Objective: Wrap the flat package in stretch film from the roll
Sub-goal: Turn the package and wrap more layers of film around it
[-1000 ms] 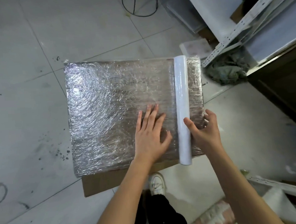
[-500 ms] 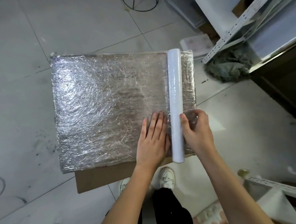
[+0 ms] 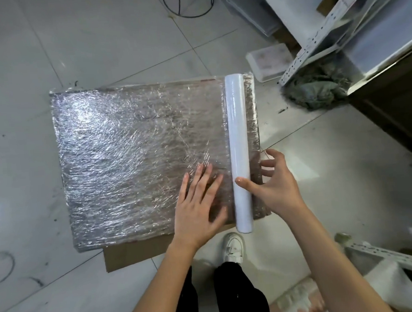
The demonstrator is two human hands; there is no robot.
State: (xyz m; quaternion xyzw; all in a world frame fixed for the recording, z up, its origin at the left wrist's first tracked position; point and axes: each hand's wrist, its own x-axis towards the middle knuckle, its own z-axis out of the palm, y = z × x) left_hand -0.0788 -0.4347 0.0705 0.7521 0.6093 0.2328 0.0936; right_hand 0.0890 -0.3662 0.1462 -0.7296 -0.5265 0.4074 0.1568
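Right hand (image 3: 277, 182) fingers now spread, roll (image 3: 239, 153) released

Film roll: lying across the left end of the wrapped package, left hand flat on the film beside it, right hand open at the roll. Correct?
Not quite. The head view shows the film roll lying across the right end of the wrapped package, not the left. The rest holds: the left hand is flat on the film beside it, and the right hand is open, thumb on the roll.
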